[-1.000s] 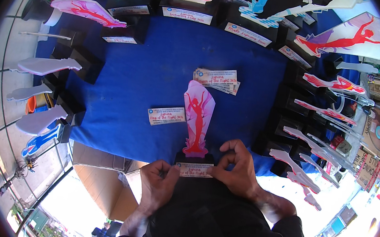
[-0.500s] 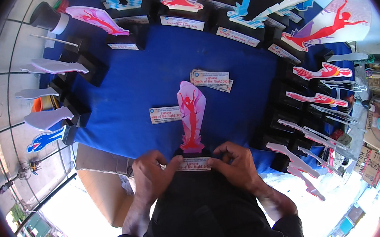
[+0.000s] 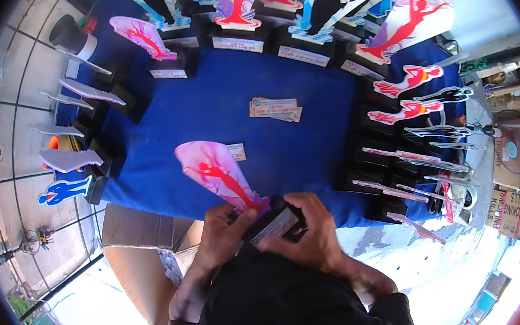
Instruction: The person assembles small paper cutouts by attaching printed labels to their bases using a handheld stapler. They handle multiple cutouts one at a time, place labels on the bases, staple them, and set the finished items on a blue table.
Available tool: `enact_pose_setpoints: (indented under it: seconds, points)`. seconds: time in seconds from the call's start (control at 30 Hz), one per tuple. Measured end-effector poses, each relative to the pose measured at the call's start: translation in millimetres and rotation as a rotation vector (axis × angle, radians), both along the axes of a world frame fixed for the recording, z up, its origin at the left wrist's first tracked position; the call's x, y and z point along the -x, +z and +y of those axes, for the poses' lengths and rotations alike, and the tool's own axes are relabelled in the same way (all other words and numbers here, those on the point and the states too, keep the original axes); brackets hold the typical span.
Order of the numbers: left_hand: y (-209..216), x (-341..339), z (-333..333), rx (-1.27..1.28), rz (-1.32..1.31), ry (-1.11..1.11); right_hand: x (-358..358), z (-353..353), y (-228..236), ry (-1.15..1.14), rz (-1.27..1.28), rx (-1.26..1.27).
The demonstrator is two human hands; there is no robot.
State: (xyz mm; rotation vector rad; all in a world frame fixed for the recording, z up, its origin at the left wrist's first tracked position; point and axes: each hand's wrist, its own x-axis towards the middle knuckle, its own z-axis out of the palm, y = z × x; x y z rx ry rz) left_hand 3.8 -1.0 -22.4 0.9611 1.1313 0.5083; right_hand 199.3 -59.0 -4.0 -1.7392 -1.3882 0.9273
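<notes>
Swung from upright to a leftward lean since the earlier frame, with a pink trophy (image 3: pixel 213 168) now slanting across a loose label (image 3: pixel 237 151) on the blue-draped bench (image 3: pixel 310 157). Angled in from the lower edge, with left hand (image 3: pixel 221 236) clamped on the trophy's foot, thumb laid across the front and fingers curled behind; just to the right, with right hand (image 3: pixel 317 229) wrapped around the black base (image 3: pixel 267 222), thumb at the near corner and fingers over the far end. Held at the bench's near edge, in front of a black shirt (image 3: pixel 285 295). Shaped as a flat panel, broad at the upper left and narrowing toward the foot, printed in pink and lilac with a slender red figure, and paired with that base, faced with a pale label (image 3: pixel 279 224) set aslant. Partly masked by the panel, in the loose label's case; too blurred to read, on the base; cropped by the upper edge, among the far trophies (image 3: pixel 234 2).
</notes>
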Motion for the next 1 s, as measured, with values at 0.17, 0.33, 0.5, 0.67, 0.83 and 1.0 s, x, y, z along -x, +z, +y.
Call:
enact_pose_setpoints:
  seconds: [0.17, 0.33, 0.5, 0.67, 0.83, 1.0]
  points:
    - [19.1, -2.0, 4.6, -0.336, 0.020, 0.048, -4.8, 19.0, 1.4, 0.057, 0.013, -0.284]
    - [27.6, -1.4, 11.4, -0.476, -0.031, 0.121, -5.5, 34.7, 5.2, 0.041, 0.264, -0.126]
    - [32.3, 15.3, 25.5, -0.508, -0.048, 0.234, 36.5, 24.9, 20.4, 0.044, 0.068, -0.373]
    - [32.5, 37.1, 35.4, -0.700, 0.072, 0.069, 19.5, 51.7, 20.1, 0.088, 0.265, -0.136]
    - [33.6, 45.2, 44.6, -0.956, 0.182, -0.129, 5.9, 76.1, 37.6, 0.440, -0.158, -0.346]
    - [29.8, 35.5, 43.7, -0.706, 0.205, 0.170, 19.4, 114.8, 25.8, 0.501, 0.029, -0.255]
